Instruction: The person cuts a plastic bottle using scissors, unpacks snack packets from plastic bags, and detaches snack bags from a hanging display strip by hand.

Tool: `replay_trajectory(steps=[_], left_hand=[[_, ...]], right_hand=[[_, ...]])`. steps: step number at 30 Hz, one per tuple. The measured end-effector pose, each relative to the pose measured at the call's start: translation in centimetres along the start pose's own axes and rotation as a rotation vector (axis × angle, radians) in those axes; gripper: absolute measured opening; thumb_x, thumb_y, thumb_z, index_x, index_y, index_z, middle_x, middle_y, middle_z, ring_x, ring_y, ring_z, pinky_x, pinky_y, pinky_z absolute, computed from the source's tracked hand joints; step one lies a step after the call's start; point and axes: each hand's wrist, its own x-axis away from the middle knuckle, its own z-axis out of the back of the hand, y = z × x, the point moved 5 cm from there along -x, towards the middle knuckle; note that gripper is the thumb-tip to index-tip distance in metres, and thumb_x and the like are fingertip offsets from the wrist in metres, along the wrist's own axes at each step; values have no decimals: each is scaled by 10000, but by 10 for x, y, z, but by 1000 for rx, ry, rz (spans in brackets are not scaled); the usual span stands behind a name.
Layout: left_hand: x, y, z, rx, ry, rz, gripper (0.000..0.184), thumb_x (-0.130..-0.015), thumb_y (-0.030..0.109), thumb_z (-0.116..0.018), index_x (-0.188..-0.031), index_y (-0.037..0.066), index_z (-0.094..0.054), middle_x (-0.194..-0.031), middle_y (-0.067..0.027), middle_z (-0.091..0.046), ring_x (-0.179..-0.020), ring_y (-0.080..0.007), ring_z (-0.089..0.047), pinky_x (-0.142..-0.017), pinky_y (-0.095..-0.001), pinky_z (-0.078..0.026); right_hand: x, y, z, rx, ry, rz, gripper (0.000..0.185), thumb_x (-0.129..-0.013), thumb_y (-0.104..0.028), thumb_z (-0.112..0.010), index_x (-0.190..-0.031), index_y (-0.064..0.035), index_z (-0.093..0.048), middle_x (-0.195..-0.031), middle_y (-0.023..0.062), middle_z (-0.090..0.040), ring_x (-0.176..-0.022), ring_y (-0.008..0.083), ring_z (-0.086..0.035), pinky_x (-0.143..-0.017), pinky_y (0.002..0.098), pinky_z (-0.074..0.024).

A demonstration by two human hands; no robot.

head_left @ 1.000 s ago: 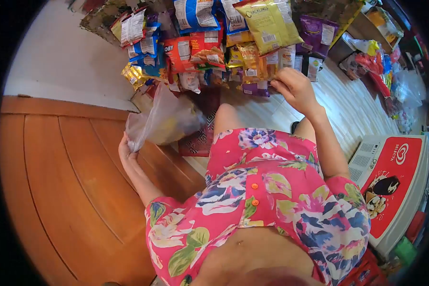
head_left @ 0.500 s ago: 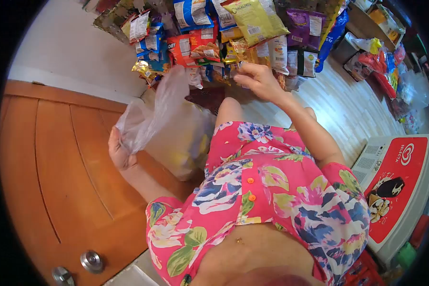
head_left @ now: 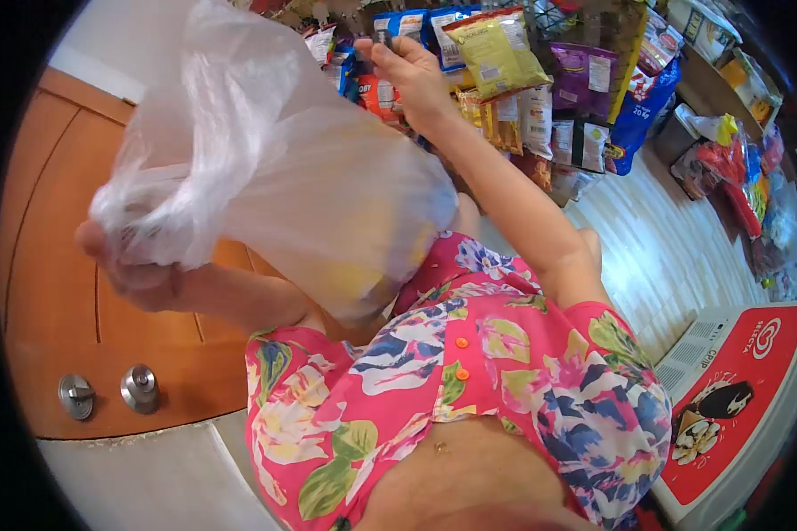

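My left hand is closed around the gathered handle of a translucent white plastic bag. The bag bulges with contents that show through only as blurred yellow and bluish shapes, and it leans towards my lap. Its loose upper part stands up in crumpled folds above my hand. Held out beyond the bag, my right hand pinches a small dark flat piece between thumb and fingers; its exact kind is too small to make out. Hanging snack packs are just behind that hand, including a yellow-green chip bag.
A rack carries several snack packs, among them a purple pack and a large blue sack. On my left is a wooden door with metal knobs. A red-and-white ice cream freezer stands at right.
My left hand has lifted the bag up and to the left, nearer the camera. My right hand has shifted left and up, and the dark piece shows more clearly. The view has turned slightly.
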Motion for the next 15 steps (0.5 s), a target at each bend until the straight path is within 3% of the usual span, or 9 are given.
replay_trajectory(steps=[5,8,11,14,15], left_hand=[[-12,7,-33,303,-27,101,412,-848,289,-570,-1053,-68,-559,-1008,-138,-600,-880,-213,-593,-739,-310,-482],[-20,10,-68,520,-96,199,411,-847,295,-573,-1053,-60,-559,-997,-136,-602,-868,-216,-595,-729,-316,-484],[-32,18,-103,763,-170,294,410,-846,301,-577,-1052,-53,-559,-987,-134,-605,-857,-219,-597,-719,-321,-487],[-39,33,-144,1028,-290,416,409,-845,307,-580,-1052,-46,-559,-976,-131,-608,-845,-222,-599,-710,-327,-490],[-39,43,-159,1121,-342,462,409,-845,309,-581,-1052,-43,-559,-973,-130,-608,-841,-223,-600,-706,-329,-491]], right_hand=[[-9,-19,-21,149,37,68,208,-887,-227,-542,-953,-41,-608,-951,42,-614,-900,100,-532,-824,258,-398],[1,-23,-27,254,-6,17,201,-886,-216,-537,-950,-40,-611,-902,18,-606,-839,81,-528,-774,241,-420],[19,-46,-19,316,21,82,165,-846,-185,-586,-844,-20,-590,-754,10,-564,-738,76,-492,-643,258,-410],[47,-85,4,213,78,-2,209,-894,-181,-512,-1035,-45,-586,-850,-21,-602,-768,44,-535,-685,198,-440],[46,-103,17,287,180,85,235,-893,-163,-504,-1080,-35,-565,-848,-5,-607,-734,69,-554,-643,220,-455]])
